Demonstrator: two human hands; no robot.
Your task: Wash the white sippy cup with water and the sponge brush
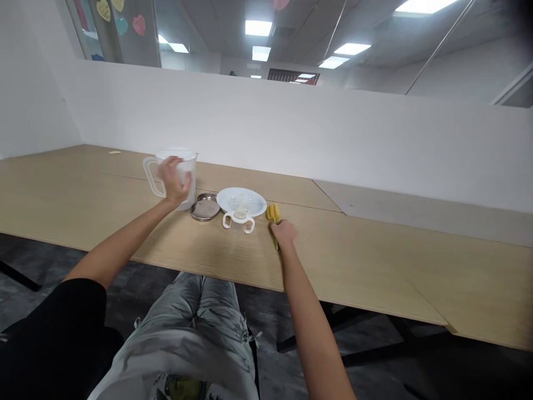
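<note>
**Big clear jug (189, 175) by the left hand (175, 180), yellow brush (273, 211) in the right hand (284, 232)**

A long, light brown table (375, 250) goes all the way across the middle of the frame. Behind it is a white wall (266, 122), with a wide window (225, 33) along the top. At the bottom, a bit left of the middle, are the person's legs (195, 311) in pale pants.

The jug stands on the table, left of the middle, with its handle to the left. The left hand is in front of its side, thumb and fingers spread wide. The hand is blurry, so I can't tell if it touches the jug.

A white plate (227, 195) sits near the middle of the frame. Just left of it is a round metal dish (206, 208). At the plate's near edge is a clear cup (240, 214) with two white handles, one on each side.

Right of the plate, the right hand holds the brush by its thin green stick. The fingers are closed around it, and the yellow end points up the frame.

Far back at the upper left of the table lies a tiny pale thing (114, 151), too small to name.
</note>
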